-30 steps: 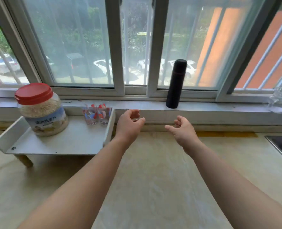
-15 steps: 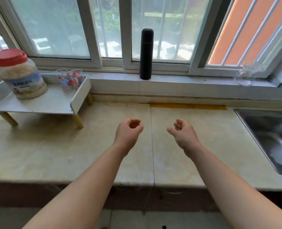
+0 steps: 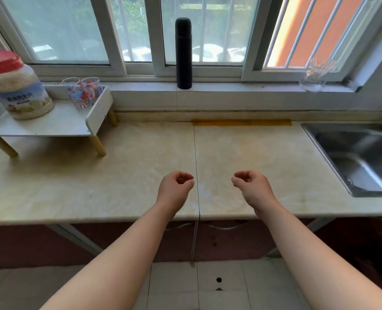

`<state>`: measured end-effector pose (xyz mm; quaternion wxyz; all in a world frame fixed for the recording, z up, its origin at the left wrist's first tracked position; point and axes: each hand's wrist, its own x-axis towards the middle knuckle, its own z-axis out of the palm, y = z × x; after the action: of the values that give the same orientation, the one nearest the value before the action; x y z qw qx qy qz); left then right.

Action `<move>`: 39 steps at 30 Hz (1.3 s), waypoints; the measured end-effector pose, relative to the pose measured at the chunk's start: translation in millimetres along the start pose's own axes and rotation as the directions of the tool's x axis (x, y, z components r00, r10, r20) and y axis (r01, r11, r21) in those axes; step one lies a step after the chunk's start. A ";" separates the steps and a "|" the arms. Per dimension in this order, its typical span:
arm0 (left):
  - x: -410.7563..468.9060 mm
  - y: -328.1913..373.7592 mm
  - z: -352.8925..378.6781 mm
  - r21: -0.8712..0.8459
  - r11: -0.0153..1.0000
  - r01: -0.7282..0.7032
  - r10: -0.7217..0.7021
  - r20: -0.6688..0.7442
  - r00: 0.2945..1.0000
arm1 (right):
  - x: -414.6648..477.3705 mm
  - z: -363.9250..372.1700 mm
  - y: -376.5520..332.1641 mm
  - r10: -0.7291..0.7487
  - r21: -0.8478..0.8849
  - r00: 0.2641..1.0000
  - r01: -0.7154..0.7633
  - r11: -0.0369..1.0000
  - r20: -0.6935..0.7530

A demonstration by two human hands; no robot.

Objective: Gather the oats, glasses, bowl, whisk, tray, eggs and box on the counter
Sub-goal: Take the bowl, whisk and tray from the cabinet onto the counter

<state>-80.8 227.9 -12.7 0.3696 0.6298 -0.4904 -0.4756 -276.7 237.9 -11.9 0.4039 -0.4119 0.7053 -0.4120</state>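
Hands, two: left hand (image 3: pixel 175 186) and right hand (image 3: pixel 250 186) are hovering side by side above the table (image 3: pixel 118 175), fingers loosely curled, gripping nothing. Oats jar (image 3: pixel 17 90), one, is standing at 10 o'clock on a white shelf (image 3: pixel 51 125); glasses (image 3: pixel 85 92), two, are sitting beside it at 11. Black flask (image 3: pixel 183 52), one, is standing on the windowsill (image 3: pixel 252 87) at 12. Sink (image 3: pixel 353 162), one, is lying at 3.

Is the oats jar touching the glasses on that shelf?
Apart. The head view shows a strip of white shelf between the oats jar and the glasses.
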 end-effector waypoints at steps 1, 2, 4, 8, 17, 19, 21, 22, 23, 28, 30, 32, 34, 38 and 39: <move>-4.0 -6.5 0.2 0.009 1.000 0.008 -0.008 0.002 1.000 | -4.5 1.1 8.0 0.013 0.004 1.000 -0.013 1.000 -0.006; -9.6 -15.0 0.2 0.019 1.000 0.020 -0.021 0.009 1.000 | -11.3 3.2 17.2 0.029 0.004 1.000 -0.029 1.000 -0.010; -20.3 -32.4 0.3 0.049 0.998 0.044 -0.045 0.020 0.999 | -24.0 8.3 34.9 0.048 -0.004 0.999 -0.048 0.999 -0.016; -39.0 -69.2 4.5 0.128 0.988 0.081 -0.088 0.049 0.995 | -47.8 20.1 70.6 0.075 -0.076 0.997 -0.075 0.994 -0.006; -35.5 -131.4 32.8 0.203 0.969 0.143 -0.154 0.040 0.987 | -47.7 30.0 145.0 0.121 -0.402 0.990 -0.082 0.912 0.073; -30.5 -146.6 45.4 0.194 0.969 0.154 -0.164 0.036 0.986 | -38.6 31.6 165.0 0.117 -0.452 0.988 -0.061 0.890 0.098; -25.2 -159.4 57.9 0.183 0.970 0.160 -0.167 0.021 0.986 | -27.4 33.7 182.3 0.111 -0.484 0.985 -0.034 0.874 0.132; -23.0 -164.0 63.1 0.178 0.971 0.161 -0.165 0.009 0.986 | -21.5 35.3 189.4 0.108 -0.499 0.983 -0.021 0.867 0.147; -20.1 -170.1 70.0 0.173 0.971 0.163 -0.165 -0.005 0.986 | -14.6 36.7 197.4 0.108 -0.512 0.981 -0.010 0.859 0.161; -6.3 -196.2 98.2 0.157 0.972 0.174 -0.165 -0.069 0.984 | 19.1 48.1 227.8 0.050 -0.595 0.979 0.081 0.800 0.199; -2.0 -205.2 105.3 0.141 0.973 0.180 -0.170 -0.083 0.982 | 26.5 52.5 238.0 -0.008 -0.667 0.972 0.168 0.726 0.236; 1.0 -210.5 110.3 0.122 0.977 0.177 -0.166 -0.094 0.982 | 29.7 52.8 245.2 -0.050 -0.727 0.965 0.229 0.648 0.258; 2.8 -212.6 113.8 0.092 0.982 0.163 -0.153 -0.100 0.983 | 29.3 49.9 248.9 -0.086 -0.742 0.961 0.259 0.618 0.264; 3.6 -212.6 117.3 0.046 0.987 0.155 -0.149 -0.117 0.982 | 28.7 38.2 259.1 -0.118 -0.717 0.948 0.303 0.628 0.297; 3.0 -212.6 117.5 0.036 0.987 0.155 -0.150 -0.116 0.982 | 26.4 34.7 263.2 -0.124 -0.712 0.946 0.309 0.631 0.301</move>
<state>-137.0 277.3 -243.8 0.3450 0.6997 -0.4294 -0.4550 -319.4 289.7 -270.1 0.2214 -0.6672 0.7066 -0.0810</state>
